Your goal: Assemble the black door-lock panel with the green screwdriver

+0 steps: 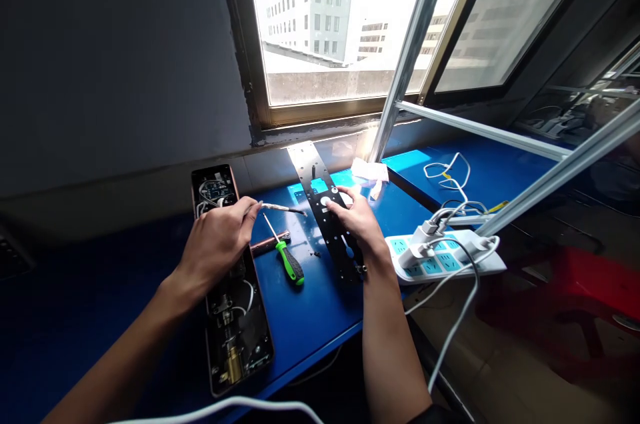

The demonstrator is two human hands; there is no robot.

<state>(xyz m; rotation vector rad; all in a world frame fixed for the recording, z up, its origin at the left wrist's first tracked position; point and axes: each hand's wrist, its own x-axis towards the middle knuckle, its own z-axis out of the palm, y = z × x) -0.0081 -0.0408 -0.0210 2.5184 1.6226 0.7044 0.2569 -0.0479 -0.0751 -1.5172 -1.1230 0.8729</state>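
The left hand (pixel 215 244) pinches a thin tool (pixel 283 208) between its fingers; the right hand (pixel 356 224) lies spread on a black metal plate (pixel 334 257) on the bench (pixel 310 307). The plate looks stiff and fairly heavy, best gripped by its long edges.

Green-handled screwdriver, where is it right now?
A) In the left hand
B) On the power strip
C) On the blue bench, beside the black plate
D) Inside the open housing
C. The green-handled screwdriver lies on the blue bench beside the black metal plate, while the left hand holds a thin tool.
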